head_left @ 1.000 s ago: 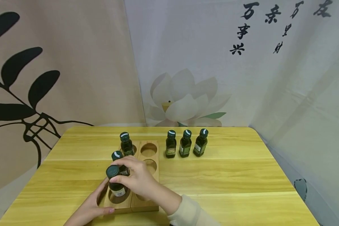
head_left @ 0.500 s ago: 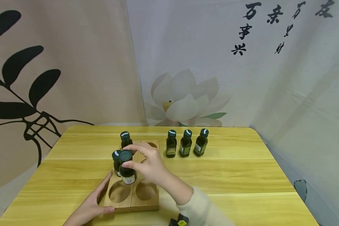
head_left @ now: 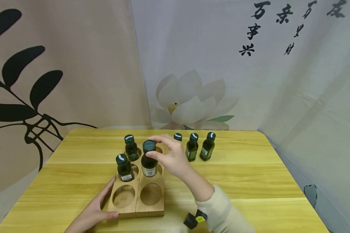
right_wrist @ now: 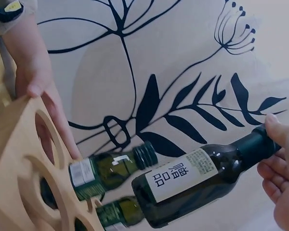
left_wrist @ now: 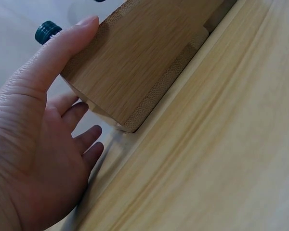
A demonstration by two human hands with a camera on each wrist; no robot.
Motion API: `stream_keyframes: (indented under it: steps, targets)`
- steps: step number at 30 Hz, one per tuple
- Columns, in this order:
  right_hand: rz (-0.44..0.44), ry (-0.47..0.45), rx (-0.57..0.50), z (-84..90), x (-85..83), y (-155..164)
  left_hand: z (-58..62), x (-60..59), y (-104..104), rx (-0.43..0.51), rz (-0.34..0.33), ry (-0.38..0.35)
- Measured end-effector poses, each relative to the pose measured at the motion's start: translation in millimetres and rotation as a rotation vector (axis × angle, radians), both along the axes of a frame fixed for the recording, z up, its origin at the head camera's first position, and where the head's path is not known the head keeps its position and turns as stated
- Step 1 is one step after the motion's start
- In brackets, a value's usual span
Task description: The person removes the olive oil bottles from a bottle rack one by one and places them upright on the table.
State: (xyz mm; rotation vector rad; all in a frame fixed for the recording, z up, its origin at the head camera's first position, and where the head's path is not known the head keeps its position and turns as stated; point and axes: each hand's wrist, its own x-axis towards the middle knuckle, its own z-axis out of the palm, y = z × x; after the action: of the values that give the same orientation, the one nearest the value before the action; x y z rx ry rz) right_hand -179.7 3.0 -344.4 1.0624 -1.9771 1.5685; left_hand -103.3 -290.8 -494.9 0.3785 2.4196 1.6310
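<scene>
My right hand (head_left: pixel 172 157) pinches the cap end of a small dark green glass bottle (head_left: pixel 149 169) between thumb and fingers. In the head view this bottle overlaps the right column of a wooden rack (head_left: pixel 149 211) with round holes; in the right wrist view its white label (right_wrist: pixel 181 174) shows. Two more bottles stand in the rack's left column, a middle one (head_left: pixel 124 170) and a far one (head_left: pixel 131 149). The front left hole (head_left: pixel 123 196) and front right hole (head_left: pixel 150 194) hold nothing. My left hand (head_left: pixel 94 207) rests at the rack's near left corner, thumb along the front, fingers extended along the side.
To the right of the rack stand three similar bottles in a row: a left one (head_left: pixel 178 137) mostly behind my right hand, a middle one (head_left: pixel 192 149) and a right one (head_left: pixel 207 148). The wooden table (head_left: pixel 236 194) ends at a printed curtain (head_left: pixel 198 48).
My right hand has lifted the bottle out of the front left hole and carried it right and away from me, over the right column. The left hand stays at the rack's corner.
</scene>
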Motion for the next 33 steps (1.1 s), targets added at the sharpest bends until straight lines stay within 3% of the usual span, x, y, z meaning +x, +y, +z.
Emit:
stream_keyframes:
  steps: [7, 14, 22, 25, 33]
  targets:
    - [-0.043, 0.035, -0.018, 4.6, -9.6, 21, 2.9, -0.8, 2, 0.01, 0.009, -0.018]
    - [-0.075, -0.015, -0.035, 10.7, -13.9, 40, 3.3, -1.5, 2, 0.011, 0.013, -0.022]
    - [-0.187, -0.046, 0.033, 35.6, 4.5, 54, 1.5, -1.8, 1, 0.024, 0.008, -0.017]
    - [-0.203, -0.067, 0.044, 34.5, 3.4, 59, 1.0, -1.9, 0, 0.024, 0.003, -0.017]
    - [-0.195, -0.161, 0.037, 1.3, -19.2, 74, 0.6, -0.8, -1, 0.007, -0.005, 0.006]
